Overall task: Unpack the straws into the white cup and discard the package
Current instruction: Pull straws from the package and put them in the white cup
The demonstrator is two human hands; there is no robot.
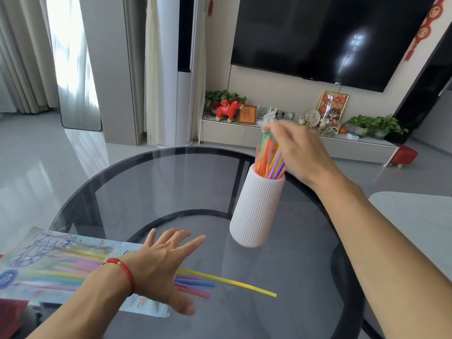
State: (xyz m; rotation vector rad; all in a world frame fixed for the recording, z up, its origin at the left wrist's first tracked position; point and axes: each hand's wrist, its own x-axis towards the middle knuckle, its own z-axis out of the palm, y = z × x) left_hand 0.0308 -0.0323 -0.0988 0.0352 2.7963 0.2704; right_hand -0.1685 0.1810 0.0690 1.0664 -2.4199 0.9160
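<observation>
Right hand [297, 145] is sitting at the tops of the straws [269, 157] standing in the white cup [256, 209]; can't tell if it's pinching them. Left hand [166, 263] is hovering open, fingers spread, over the package [53, 267] on the tabletop [305, 277]. More straws are still inside, a few poking out, one yellow straw [239, 285] furthest. They're looking light, slick, bendy; I'm reckoning on bunching them mid-length. Package is looking thin and crinkly.
</observation>
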